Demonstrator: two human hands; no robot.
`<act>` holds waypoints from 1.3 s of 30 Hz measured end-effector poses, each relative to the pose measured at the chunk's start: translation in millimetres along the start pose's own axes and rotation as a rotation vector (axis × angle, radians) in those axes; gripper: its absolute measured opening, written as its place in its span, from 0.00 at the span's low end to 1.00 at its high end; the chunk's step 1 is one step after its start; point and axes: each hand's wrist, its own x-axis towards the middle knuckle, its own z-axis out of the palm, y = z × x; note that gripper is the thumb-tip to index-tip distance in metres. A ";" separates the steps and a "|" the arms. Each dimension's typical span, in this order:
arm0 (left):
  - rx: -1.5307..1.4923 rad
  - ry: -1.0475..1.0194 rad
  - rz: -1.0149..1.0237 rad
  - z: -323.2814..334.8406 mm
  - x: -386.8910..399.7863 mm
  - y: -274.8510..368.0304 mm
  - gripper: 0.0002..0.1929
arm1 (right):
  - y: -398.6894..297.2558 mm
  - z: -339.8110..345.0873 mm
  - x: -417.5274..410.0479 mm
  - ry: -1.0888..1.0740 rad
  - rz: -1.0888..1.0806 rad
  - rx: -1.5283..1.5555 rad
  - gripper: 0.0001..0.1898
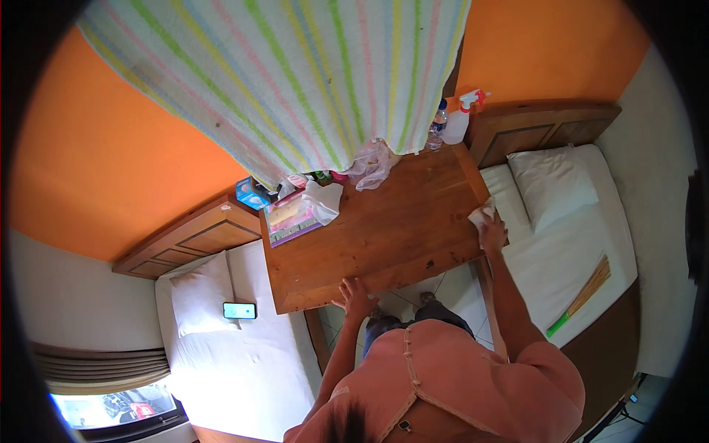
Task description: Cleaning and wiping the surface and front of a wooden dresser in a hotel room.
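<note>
A wooden table [382, 227] stands before me between two beds. At its right edge my right hand [492, 232] holds a white cloth [481, 215] pressed to the wood near the corner. My left hand [356, 299] is at the table's front edge, fingers spread and holding nothing. On the table's left side lies a flat pink and purple box or book [293, 231]. A crumpled white sheet or cloth [324, 202] rests partly over it. Behind that, a thin plastic bag [370, 166] sits under the hanging striped towel [299, 83].
A blue box [252, 192], a plastic bottle [437, 126] and a spray bottle [457, 124] stand along the back. A green-handled broom [581, 293] lies on the right bed [598, 238]. A phone [240, 310] lies by a pillow [200, 293] on the left bed [238, 382].
</note>
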 end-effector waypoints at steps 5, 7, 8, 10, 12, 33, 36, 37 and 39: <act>-0.013 0.133 -0.038 11.3 -3.9 29.8 0.48 | 18.4 13.6 -2.0 0.061 -0.057 0.033 0.20; -0.048 0.014 -0.012 19.3 -2.4 42.0 0.48 | 1.8 20.6 -18.2 -0.028 -0.090 0.051 0.17; -0.063 0.012 -0.030 22.3 -1.4 47.0 0.48 | -9.5 22.7 -31.4 -0.014 -0.211 0.100 0.16; -0.006 0.018 -0.065 27.7 -0.5 55.0 0.47 | -37.1 26.5 -57.1 -0.076 -0.396 0.201 0.16; -0.026 0.017 -0.079 25.3 3.0 55.0 0.47 | -65.6 31.5 -68.2 -0.112 -0.631 0.336 0.16; -0.046 -0.019 -0.108 15.2 -2.8 53.0 0.41 | -36.4 23.5 99.5 -0.005 -0.175 0.133 0.20; -0.058 -0.019 -0.109 13.8 -2.6 53.8 0.41 | -31.4 26.2 61.1 -0.009 -0.218 0.155 0.18; -0.056 -0.026 -0.111 13.6 -2.5 54.4 0.41 | -30.6 27.1 43.2 -0.028 -0.297 0.187 0.15; -0.061 -0.019 -0.123 13.5 -2.3 55.8 0.42 | -39.2 32.0 3.0 -0.104 -0.403 0.249 0.12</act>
